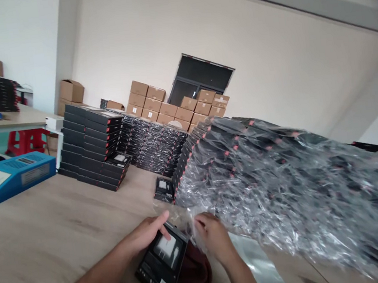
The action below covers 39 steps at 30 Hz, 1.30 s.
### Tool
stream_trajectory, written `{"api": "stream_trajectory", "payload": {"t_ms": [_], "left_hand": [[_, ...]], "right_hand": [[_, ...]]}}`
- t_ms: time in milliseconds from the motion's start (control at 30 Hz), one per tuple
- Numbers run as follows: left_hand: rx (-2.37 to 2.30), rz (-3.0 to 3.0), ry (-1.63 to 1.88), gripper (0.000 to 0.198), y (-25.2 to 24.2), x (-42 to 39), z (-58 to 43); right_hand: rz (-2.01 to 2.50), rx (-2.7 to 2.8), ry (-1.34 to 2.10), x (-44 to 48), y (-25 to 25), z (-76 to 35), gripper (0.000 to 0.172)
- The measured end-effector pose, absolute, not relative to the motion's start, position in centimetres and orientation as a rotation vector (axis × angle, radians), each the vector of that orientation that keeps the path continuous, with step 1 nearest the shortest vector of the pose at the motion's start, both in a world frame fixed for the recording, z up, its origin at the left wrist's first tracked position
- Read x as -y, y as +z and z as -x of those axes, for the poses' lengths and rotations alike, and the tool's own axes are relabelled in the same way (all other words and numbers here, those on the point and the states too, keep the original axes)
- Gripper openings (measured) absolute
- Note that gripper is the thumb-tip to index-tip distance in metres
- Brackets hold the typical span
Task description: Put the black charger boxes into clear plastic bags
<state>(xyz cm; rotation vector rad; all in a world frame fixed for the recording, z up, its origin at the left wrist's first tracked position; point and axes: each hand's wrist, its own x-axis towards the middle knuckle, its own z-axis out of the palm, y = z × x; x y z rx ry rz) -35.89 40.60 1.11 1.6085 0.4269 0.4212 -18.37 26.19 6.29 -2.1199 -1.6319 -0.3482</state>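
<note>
A flat black box with a pale picture and a white barcode label is tilted close to me at the table's near edge. My left hand grips its upper end, thumb and a finger lying over the face. Just to the right, my right hand is closed, pinching a clear plastic bag. The bag's film lies by the box's upper end; I cannot tell whether the box is inside it. Under my right forearm lies a pile of flat clear bags.
Rows of plastic-wrapped boxes fill the right side. Unwrapped black boxes are stacked at the left back, with one small box at the centre. A blue machine stands left. Brown cartons are piled behind.
</note>
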Motion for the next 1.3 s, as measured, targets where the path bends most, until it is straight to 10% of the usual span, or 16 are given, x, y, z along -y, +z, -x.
{"api": "stream_trajectory", "payload": {"t_ms": [333, 1300], "left_hand": [[-0.337, -1.536, 0.291, 0.024, -1.0, -42.6, 35.4], [-0.790, -1.856, 0.735, 0.037, 2.0, -47.5, 39.4]], "right_hand": [[2.142, 1.722, -0.625, -29.8, 2.4, 21.5, 0.024], [1.889, 1.220, 0.298, -28.2, 0.6, 21.6, 0.034]]}}
